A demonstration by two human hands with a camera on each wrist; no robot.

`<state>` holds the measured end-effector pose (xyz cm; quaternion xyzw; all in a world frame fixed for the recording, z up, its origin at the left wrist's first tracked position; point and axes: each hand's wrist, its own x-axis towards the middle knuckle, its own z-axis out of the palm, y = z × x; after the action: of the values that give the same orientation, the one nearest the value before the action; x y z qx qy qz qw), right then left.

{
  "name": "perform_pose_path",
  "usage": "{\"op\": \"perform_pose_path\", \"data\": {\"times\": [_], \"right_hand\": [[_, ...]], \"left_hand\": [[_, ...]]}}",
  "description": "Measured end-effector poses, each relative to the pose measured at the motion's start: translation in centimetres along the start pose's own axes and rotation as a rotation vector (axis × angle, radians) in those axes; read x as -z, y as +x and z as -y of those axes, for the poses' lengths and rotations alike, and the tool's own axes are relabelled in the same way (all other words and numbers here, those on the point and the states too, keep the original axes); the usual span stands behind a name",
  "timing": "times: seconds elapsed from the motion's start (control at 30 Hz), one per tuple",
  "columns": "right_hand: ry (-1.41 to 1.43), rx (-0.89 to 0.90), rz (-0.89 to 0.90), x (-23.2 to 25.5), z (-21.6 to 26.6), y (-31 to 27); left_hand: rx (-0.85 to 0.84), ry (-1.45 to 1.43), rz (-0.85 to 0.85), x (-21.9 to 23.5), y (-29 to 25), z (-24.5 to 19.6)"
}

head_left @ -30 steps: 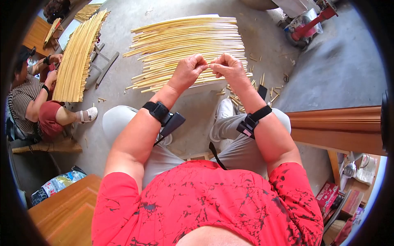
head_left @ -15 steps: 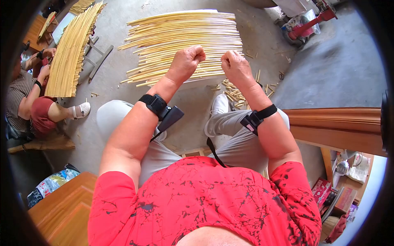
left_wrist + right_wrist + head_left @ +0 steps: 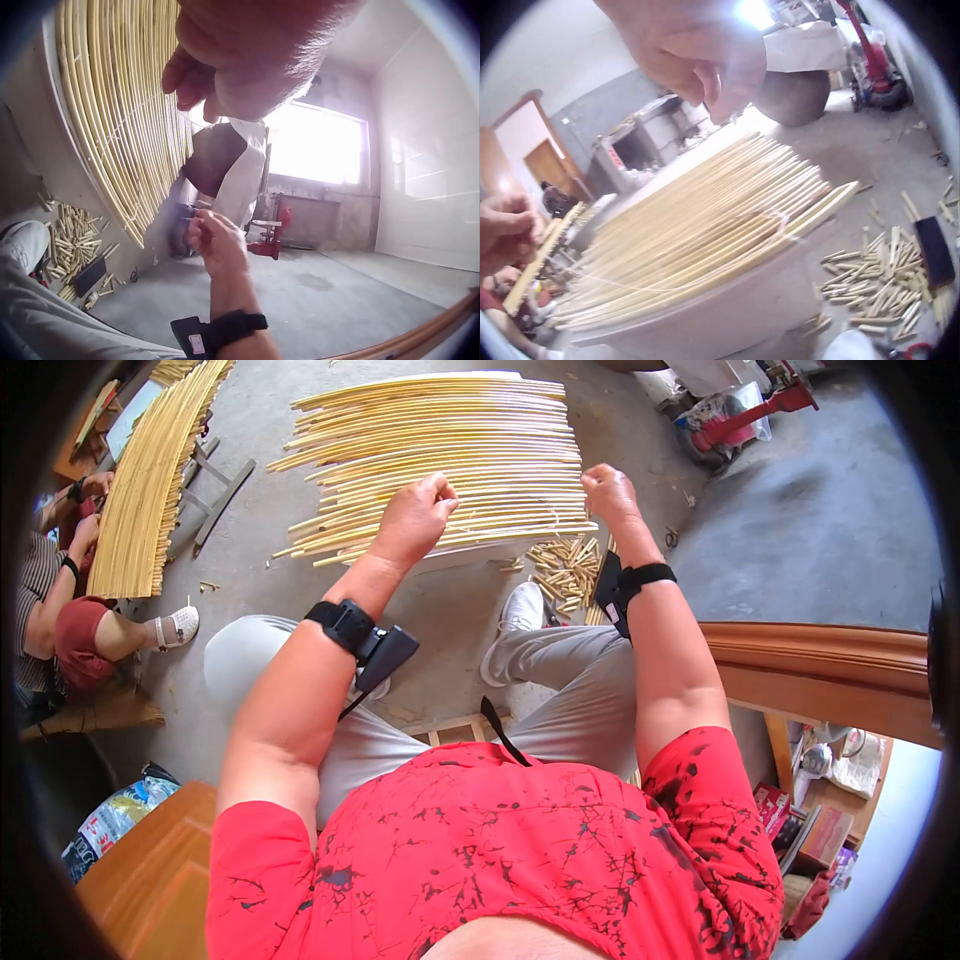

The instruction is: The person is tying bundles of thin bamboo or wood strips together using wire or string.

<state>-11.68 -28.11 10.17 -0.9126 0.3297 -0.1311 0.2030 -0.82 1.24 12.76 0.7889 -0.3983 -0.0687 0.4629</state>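
Over the near edge of the bamboo strip mat (image 3: 440,455), at about twelve o'clock from the seated person, both hands are raised and drawn apart. The left hand (image 3: 412,520) sits at eleven o'clock with its fingers curled in and the thumb pressed to the fingertips, as if pinching something thin; the right hand (image 3: 608,490) is out at one o'clock past the mat's right end, also closed into a loose fist. A fine thread (image 3: 667,281) shows in the right wrist view, running across the front of the strips toward the left hand (image 3: 506,232); whether each hand truly has an end of it cannot be told for sure, though the pinch and the spread suggest it. The mat itself lies on a pale curved desk (image 3: 727,307), its strips running side to side, and a heap of short bamboo offcuts (image 3: 565,565) lies on the floor at one o'clock beside a white shoe (image 3: 512,615). By my reading this is the tightening part of a binding step: a knot or loop is being pulled snug round the nearest strips. The next move would call for even tension on both ends, kept low and close to the strips so the loop seats without slipping off the edge.
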Motion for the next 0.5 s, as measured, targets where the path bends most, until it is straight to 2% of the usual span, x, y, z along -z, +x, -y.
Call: {"op": "perform_pose_path", "data": {"times": [0.03,0.1,0.13,0.2,0.23,0.27,0.33,0.5], "right_hand": [[0.000,-0.006,-0.002,-0.4,-0.5,-0.2],[-0.129,-0.058,0.239,-1.3,-1.3,-0.5],[-0.242,0.035,0.205,-2.8,-2.1,-0.4],[-0.217,0.113,0.161,-4.3,-2.0,-1.2],[-0.233,-0.006,0.226,-5.1,-1.6,-1.0],[-0.228,-0.007,0.230,-5.7,-1.3,-1.0],[-0.254,-0.024,0.108,-6.8,-1.0,-1.1],[-0.186,-0.036,0.093,-8.0,-1.4,-1.3]], "left_hand": [[0.041,-0.030,0.042,0.1,-0.1,0.0],[0.084,-0.082,0.103,0.3,-0.1,0.1],[0.085,-0.082,0.104,0.3,-0.2,0.0],[0.096,-0.153,0.108,0.4,-0.3,0.0],[0.102,-0.143,0.113,0.5,-0.3,-0.1],[0.107,-0.139,0.116,0.6,-0.4,-0.1],[0.124,-0.143,0.119,0.9,-0.5,-0.2],[0.159,-0.176,0.112,1.7,-0.3,-0.7]]}}
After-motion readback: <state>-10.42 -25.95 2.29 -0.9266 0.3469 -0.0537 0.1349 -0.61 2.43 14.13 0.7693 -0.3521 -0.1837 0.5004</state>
